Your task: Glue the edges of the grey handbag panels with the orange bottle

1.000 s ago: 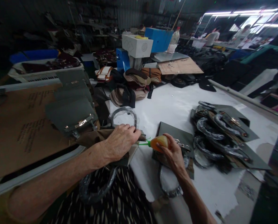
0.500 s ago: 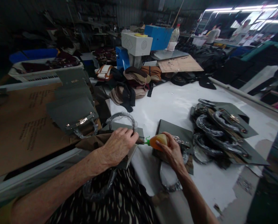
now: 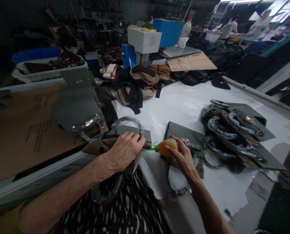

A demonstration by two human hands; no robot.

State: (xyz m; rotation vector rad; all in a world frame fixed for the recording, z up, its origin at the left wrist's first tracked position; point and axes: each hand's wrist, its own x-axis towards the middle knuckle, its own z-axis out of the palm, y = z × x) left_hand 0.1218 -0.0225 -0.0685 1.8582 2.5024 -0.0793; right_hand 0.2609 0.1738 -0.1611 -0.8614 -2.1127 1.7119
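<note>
White desk (image 3: 189, 107), broad and cluttered, running away to the far side. Left of the glue bottle, a large brown cardboard sheet (image 3: 25, 130) with dark print, a grey bag panel (image 3: 76, 110) with a metal clasp lying on its near corner. Right of the bottle, well apart, a heap of grey bag panels (image 3: 235, 136) with plastic-wrapped handles. Far beyond the bottle, a white box machine (image 3: 143, 40) and a stack of tan and brown leather pieces (image 3: 142, 84). Just behind the bottle, a single flat grey panel (image 3: 184, 135) with metal fittings. Just left of the nozzle, a grey bag piece (image 3: 135, 136) with a wrapped curved handle, pressed down under the left hand (image 3: 124, 151), fingers curled closed over its edge. Right hand (image 3: 181, 157) closed around the glue bottle (image 3: 166, 147): small, soft, translucent amber-orange, lying nearly level, its green nozzle pointing left and touching the piece's edge beside the left fingertips.
</note>
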